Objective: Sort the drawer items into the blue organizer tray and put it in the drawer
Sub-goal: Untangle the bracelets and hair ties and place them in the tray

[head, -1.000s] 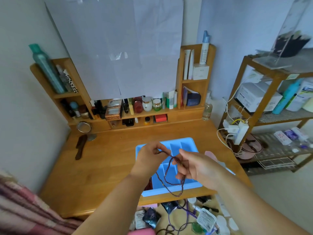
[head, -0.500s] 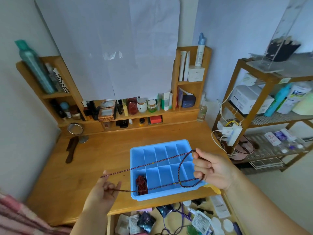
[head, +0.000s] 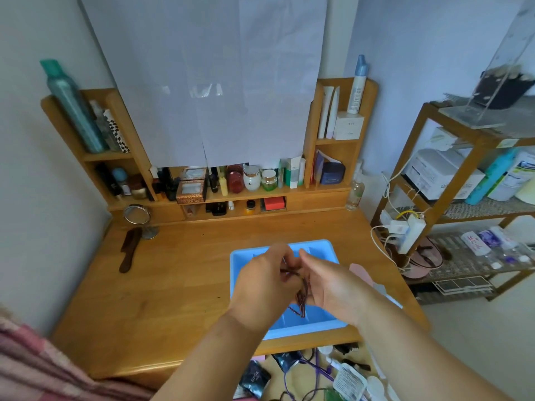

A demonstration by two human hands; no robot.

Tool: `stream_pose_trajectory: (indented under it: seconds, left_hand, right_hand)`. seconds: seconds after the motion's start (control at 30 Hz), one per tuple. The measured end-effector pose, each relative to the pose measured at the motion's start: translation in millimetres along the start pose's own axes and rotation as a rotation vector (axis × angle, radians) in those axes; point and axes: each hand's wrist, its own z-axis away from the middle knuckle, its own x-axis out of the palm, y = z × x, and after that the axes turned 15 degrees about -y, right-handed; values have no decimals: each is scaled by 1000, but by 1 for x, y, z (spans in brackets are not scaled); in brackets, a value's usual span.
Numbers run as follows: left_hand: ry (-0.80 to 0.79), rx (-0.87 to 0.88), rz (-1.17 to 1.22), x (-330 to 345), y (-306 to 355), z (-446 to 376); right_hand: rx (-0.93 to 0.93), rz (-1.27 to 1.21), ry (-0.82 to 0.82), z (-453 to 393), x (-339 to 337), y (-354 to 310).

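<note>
Head view: both hands pinch the beaded cord together over the blue tray.

One head-worn wide-angle view only; nothing is being shared with a second view. The scene is being viewed from above, facing forward and down onto the wooden desk. Forearms are being seen close at the bottom edge, the back wall and side shelf rack farther off.

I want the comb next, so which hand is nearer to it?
Left. The left hand is right of the comb across bare desk; the right hand is farther right.
</note>
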Motion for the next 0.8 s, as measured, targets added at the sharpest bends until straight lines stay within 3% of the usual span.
stream_pose_trajectory:
  seconds: [0.1,0.17,0.33,0.43,0.5,0.6,0.67,0.8]
  left_hand:
    - [20,-94,240,-14,-5,-11]
    - [34,-255,477,-19,-28,-16]
    - [250,-640,1353,7,-98,3]
    - [450,-580,1721,22,-102,12]
    - [523,-464,1799,20,-96,13]
    - [459,-406,1552,8,-89,13]
    - [365,-371,1092,3,-82,15]
    - [173,-48,249,1,-60,17]
  right_hand:
    - [52,89,-29,3,5,-3]
    - [-14,-9,25,5,4,-5]
    - [-186,-351,129,3,-5,-9]
    - [-196,-472,252,-1,-2,-4]
    - [-230,-570,374,-5,1,2]
    - [-297,-627,468,-9,1,6]
    - [-318,-620,464,-10,0,6]
    - [-292,-443,398,-14,4,3]
